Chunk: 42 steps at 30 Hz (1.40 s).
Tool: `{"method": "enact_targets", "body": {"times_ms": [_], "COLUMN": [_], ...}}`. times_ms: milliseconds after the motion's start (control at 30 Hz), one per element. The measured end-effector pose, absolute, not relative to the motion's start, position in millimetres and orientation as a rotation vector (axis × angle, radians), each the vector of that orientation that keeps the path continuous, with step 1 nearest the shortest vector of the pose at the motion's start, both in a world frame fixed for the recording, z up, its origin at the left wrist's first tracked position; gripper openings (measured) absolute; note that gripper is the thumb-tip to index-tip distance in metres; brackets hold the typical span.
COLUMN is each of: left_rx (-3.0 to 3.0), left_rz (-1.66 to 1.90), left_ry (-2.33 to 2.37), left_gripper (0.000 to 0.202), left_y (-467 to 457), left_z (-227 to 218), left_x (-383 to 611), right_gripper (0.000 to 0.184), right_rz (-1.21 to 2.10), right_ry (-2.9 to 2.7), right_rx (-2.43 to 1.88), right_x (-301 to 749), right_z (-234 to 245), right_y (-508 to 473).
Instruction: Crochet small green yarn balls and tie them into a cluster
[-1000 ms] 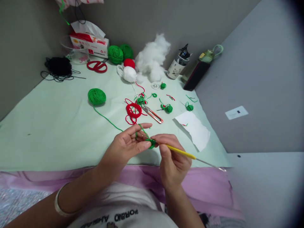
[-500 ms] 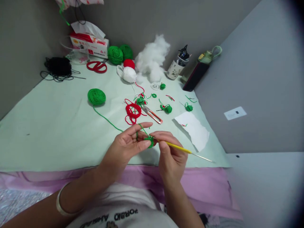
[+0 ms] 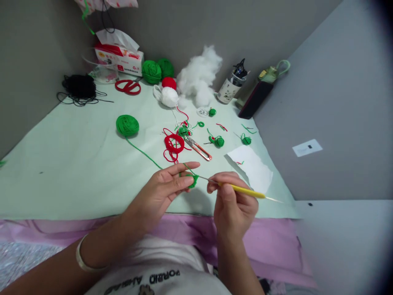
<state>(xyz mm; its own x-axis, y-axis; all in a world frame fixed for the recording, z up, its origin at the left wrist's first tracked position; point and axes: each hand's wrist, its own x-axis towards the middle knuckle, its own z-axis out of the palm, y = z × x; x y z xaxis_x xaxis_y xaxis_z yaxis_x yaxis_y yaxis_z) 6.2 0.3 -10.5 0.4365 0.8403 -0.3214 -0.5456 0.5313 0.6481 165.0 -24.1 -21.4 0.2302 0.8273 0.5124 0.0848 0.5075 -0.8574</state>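
Just below the middle of the frame, the left hand (image 3: 158,186) pinches a small green crochet piece (image 3: 193,181), its thumb covering part of the stitches. At right of centre, the right hand's (image 3: 236,200) thumb and fingers pinch a yellow-handled hook (image 3: 245,191); whether its tip sits inside a loop is too small to tell. Green yarn runs to a ball (image 3: 127,125) left of centre on the counter (image 3: 76,176). At upper left, a patterned cloth (image 3: 107,3) is cut off by the top edge.
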Motion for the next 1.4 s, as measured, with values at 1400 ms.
{"method": "enact_targets", "body": {"times_ms": [1400], "left_rx": [0.654], "left_rz": [1.079], "left_ry": [0.821], "left_gripper": [0.062], "left_y": [-8.0], "left_z": [-15.3], "left_x": [14.5], "right_gripper": [0.015], "right_rz": [0.697], "right_ry": [-1.314], "right_rx": [-1.11], "right_x": [155.2], "right_z": [-31.9], "right_y": [-27.0]}}
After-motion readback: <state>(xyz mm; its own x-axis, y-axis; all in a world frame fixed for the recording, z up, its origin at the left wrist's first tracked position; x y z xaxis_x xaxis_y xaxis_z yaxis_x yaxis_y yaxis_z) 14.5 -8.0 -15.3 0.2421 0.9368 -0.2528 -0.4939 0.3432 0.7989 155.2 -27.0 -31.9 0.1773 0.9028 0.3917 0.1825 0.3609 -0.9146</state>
